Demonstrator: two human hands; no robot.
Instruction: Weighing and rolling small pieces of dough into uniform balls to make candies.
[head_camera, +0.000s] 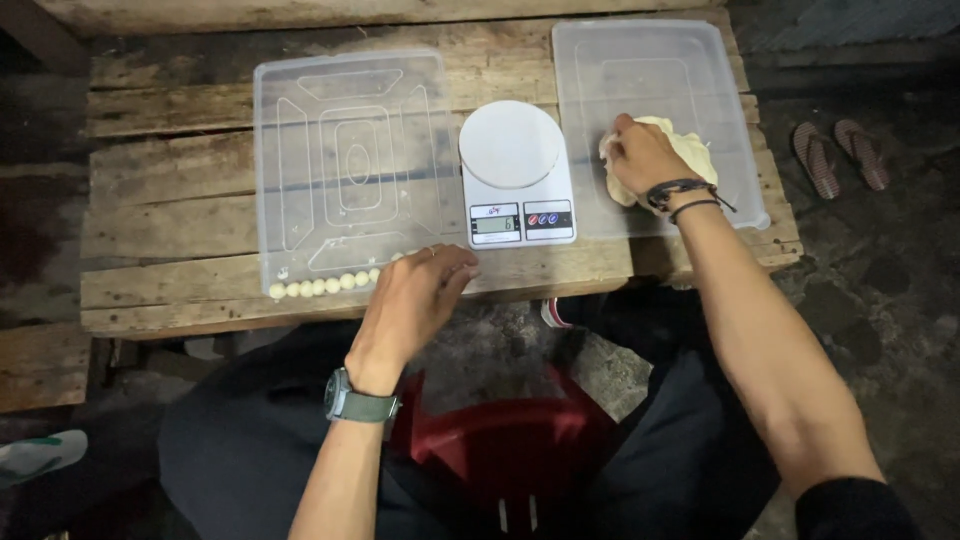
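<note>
On a rough plank surface (160, 200) over dark dirt floor, the right hand (645, 155) has its fingers clamped on a dough lump (690, 150) in the right clear tray (650, 60); the left hand (420, 295), fingers loosely curled, rests by the dough balls (320, 287) row, with a white scale (515, 175) between the trays and sandals (840, 155) nearby.

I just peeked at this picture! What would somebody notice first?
Probably the white kitchen scale in the middle of the wooden table, between two clear plastic lids. The right hand grips a lump of pale dough on the right lid, and the left hand rests by a row of small dough balls on the left lid.
</note>
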